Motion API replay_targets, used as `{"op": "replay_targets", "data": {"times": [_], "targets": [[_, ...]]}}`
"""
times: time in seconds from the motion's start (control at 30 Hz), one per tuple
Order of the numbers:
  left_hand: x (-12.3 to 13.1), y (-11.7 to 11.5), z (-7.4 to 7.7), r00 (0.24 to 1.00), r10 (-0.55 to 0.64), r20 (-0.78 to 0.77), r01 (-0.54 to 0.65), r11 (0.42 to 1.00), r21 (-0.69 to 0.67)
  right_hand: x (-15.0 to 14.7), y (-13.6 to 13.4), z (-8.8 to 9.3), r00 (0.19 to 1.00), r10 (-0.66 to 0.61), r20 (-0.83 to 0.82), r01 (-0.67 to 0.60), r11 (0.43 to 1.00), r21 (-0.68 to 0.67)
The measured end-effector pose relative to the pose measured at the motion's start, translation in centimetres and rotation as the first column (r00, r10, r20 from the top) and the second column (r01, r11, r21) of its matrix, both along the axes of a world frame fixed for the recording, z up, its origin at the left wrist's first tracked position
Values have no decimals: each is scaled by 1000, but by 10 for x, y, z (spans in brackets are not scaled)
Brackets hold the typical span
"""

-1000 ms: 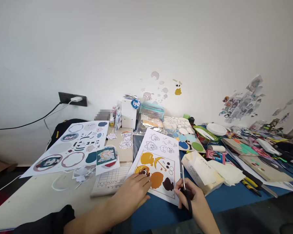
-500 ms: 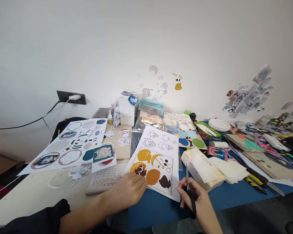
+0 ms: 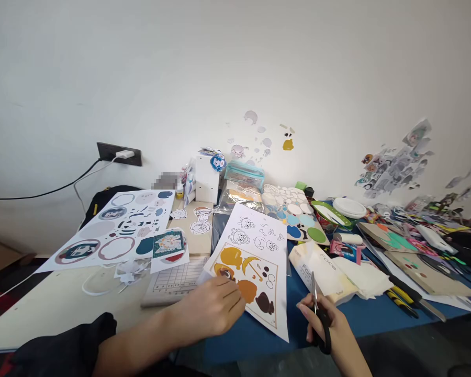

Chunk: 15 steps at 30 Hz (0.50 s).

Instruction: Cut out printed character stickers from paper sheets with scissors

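A white printed sheet (image 3: 259, 251) lies tilted in front of me, with line drawings on its upper half and yellow, orange and brown shapes inside a brown frame below. At its lower left edge my left hand (image 3: 215, 306) is closed on the paper, its fingers curled and the thumb side hidden. The sheet's lower right corner hangs free toward me. To the right of the sheet, my right hand (image 3: 326, 320) grips black-handled scissors (image 3: 322, 327) with the blades pointing up and away from me. The blades stand apart from the paper.
A tissue pack (image 3: 324, 275) stands just beyond the scissors. At left are another printed sheet (image 3: 121, 228), a ruled pad (image 3: 172, 283) and white paper scraps (image 3: 131, 269). Yellow-and-black cutters (image 3: 402, 303) lie at right. Behind stand a zip pouch (image 3: 245, 173) and a white box (image 3: 207, 178).
My right hand has drawn the scissors rightward, away from the sheet's edge. My left hand has shifted slightly right and nearer, and the sheet's lower corner has come down toward me.
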<state>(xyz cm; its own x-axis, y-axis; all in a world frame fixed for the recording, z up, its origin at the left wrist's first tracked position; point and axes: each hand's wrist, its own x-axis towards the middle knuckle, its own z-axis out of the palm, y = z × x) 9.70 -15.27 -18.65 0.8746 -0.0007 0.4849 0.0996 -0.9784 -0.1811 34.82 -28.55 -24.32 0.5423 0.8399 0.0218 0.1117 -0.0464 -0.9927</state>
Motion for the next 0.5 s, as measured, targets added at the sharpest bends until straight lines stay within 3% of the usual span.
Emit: {"op": "replay_targets", "data": {"times": [0.23,0.33,0.43,0.5], "targets": [[-8,-4,29,989,-143,31,136,978,159,-11,14,-5,985,164,-50,-167,984,-66],[-19,-7,39,977,-202,63,180,951,253,-18,22,-7,989,136,-65,-136,991,5],[-32,-11,45,965,-253,64,203,881,428,-24,26,-6,997,65,-47,-60,992,107],[-39,-12,46,965,-250,79,187,868,460,-29,26,-2,1000,9,-5,-8,988,155]]}}
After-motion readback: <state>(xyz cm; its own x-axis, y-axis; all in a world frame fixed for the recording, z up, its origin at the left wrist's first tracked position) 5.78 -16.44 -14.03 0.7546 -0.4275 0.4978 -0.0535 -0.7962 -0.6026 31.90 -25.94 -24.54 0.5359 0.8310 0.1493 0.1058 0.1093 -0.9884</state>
